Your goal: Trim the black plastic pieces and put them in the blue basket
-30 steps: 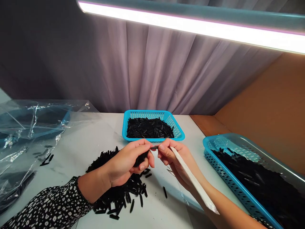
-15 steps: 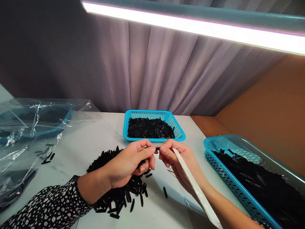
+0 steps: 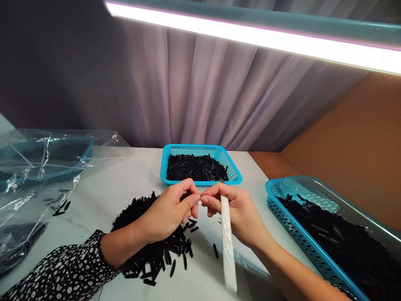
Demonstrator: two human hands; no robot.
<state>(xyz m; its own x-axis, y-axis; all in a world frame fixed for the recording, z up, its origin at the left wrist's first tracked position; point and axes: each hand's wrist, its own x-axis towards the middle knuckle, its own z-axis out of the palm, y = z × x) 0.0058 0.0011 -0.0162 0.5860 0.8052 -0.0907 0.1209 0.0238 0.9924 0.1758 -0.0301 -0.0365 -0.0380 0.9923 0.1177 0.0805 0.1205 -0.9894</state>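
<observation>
My left hand (image 3: 175, 209) is closed in a pinch, its fingertips meeting those of my right hand. The small black strip between them is almost wholly hidden by the fingers. My right hand (image 3: 238, 211) is also closed and holds a slim tool with a long, flat, white-wrapped handle (image 3: 229, 246), which hangs down toward me. A dark tip shows above the knuckles; the tool's kind cannot be made out. Below and behind my left hand lies a heap of short black strips (image 3: 138, 213), with several loose ones (image 3: 173, 267) scattered around it.
At the back stands a blue perforated basket (image 3: 164, 167) of black strips. A larger blue basket (image 3: 275, 209), also holding black pieces, is at right beside a brown board (image 3: 351, 138). Clear plastic sheeting (image 3: 40, 167) covers the left side. A bright tube lamp (image 3: 250, 35) hangs overhead.
My hands have drawn closer until the fingertips touch, and the black strip seen between them is now mostly hidden. The white handle has swung from slanting right to nearly upright.
</observation>
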